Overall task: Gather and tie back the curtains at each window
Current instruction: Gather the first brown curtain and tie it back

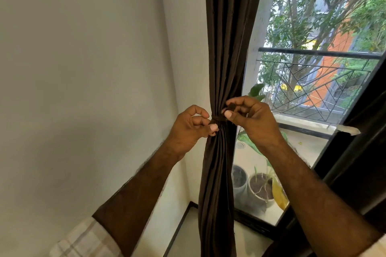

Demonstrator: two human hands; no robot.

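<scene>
A dark brown curtain point(225, 27) hangs at the left side of the window, bunched into a narrow waist at mid height. A matching brown tie-back band point(219, 119) wraps that waist. My left hand point(191, 129) pinches the band and the gathered cloth from the left. My right hand point(251, 120) pinches a loose end of the band point(231, 107) between thumb and fingers on the right. Below the band the curtain falls in folds to the floor.
A grey wall point(83, 69) stands on the left. The window's black frame point(355, 131) runs down the right. Outside are a metal railing point(313, 73), trees and two potted plants point(261, 190) on the balcony floor.
</scene>
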